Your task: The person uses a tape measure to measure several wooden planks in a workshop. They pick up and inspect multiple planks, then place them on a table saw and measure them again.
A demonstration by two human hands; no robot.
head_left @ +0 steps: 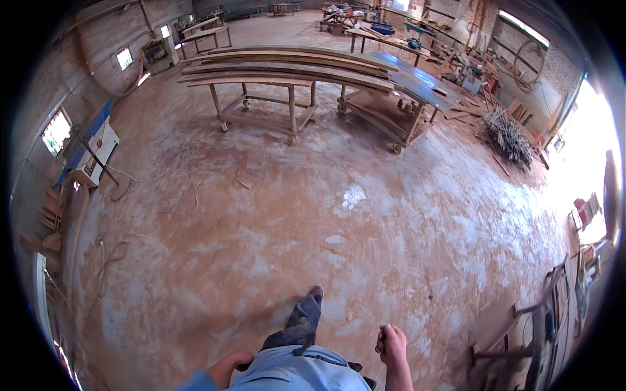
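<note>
- Boards, 1 long stack: the landmark; laid crosswise ahead of me, over 2 wheeled carts.
- Right hand, mine: on my side of the boards, well apart from them; fingers curled closed. I cannot tell whether anything small lies inside.
- Left hand, mine: also well short of the boards, beside my blue shirt; fingers hidden, so I cannot tell whether they are open or closed.
- Frame, dark: nearer me than the boards and to their right; the closest item to my right hand, not touching it.
- Shoe, 1 visible, with dark trousers: between me and the boards, on the floor.
- Left cart: beneath the left part of the boards.
- Right cart: beneath their right end, topped by a blue-grey sheet.
- Sticks, 1 dark bundle: right of the boards.
- Machine, blue and white: left of the boards, nearer me.
- Cord, pale: on the floor, short of the boards' left end.
- Table: beyond the boards, toward their left.
</note>
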